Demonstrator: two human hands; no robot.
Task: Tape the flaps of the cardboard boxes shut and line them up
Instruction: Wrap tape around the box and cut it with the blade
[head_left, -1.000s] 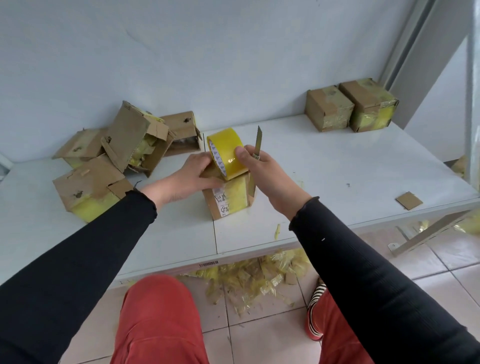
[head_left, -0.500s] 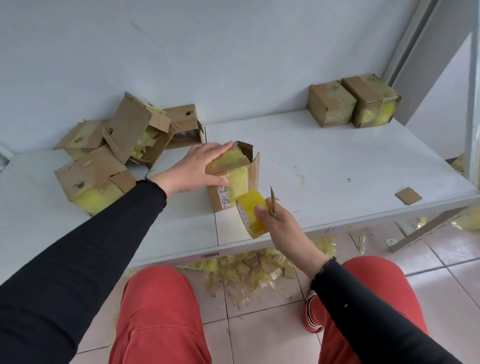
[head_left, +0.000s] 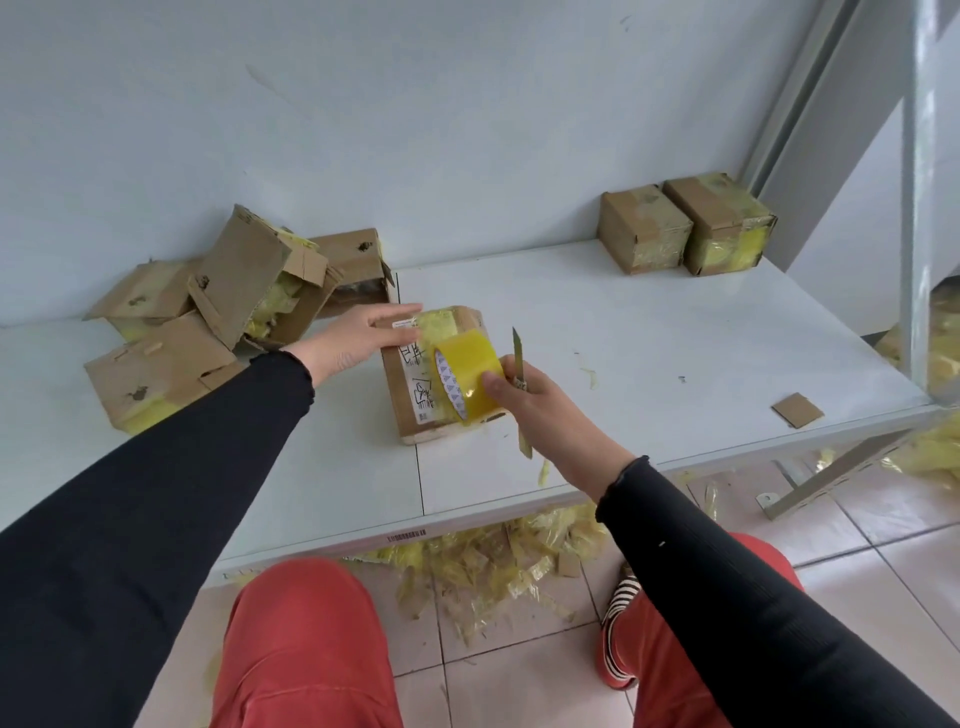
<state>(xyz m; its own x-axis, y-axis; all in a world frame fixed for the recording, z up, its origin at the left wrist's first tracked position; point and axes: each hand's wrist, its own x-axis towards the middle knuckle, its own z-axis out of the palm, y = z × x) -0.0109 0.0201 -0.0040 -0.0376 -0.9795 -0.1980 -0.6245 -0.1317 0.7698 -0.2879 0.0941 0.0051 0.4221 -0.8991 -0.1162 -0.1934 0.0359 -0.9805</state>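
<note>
We are pressing our flat left hand (head_left: 358, 340) on the box (head_left: 434, 382), while our right hand (head_left: 540, 402) is gripping tape roll (head_left: 467, 376) and knife (head_left: 521, 387) just over its near end

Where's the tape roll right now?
Head view, centre: the tape roll is in the right hand, against the box the left hand steadies.

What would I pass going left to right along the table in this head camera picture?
Heap of untaped boxes → left hand → box being taped → tape roll → cutter blade → two taped boxes → cardboard scrap.
</note>
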